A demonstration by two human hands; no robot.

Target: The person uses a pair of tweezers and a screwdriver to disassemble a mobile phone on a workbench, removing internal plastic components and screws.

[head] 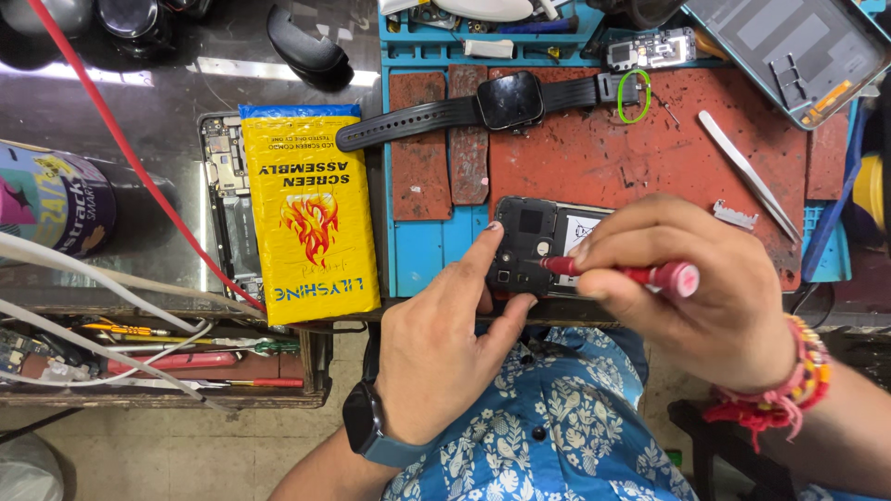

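Phone [531, 243] steadied by left hand [444, 334]; right hand [691, 288] drives red screwdriver [620, 273].

a dark glossy glass-topped workbench [167, 88] fills the upper view, catching a pale streak of reflected light along its far side. under its front edge runs a worn wooden shelf ledge [167, 397]. below lies a beige, scuffed tiled floor [186, 455], and a dark stool frame [696, 436] stands at the lower right.
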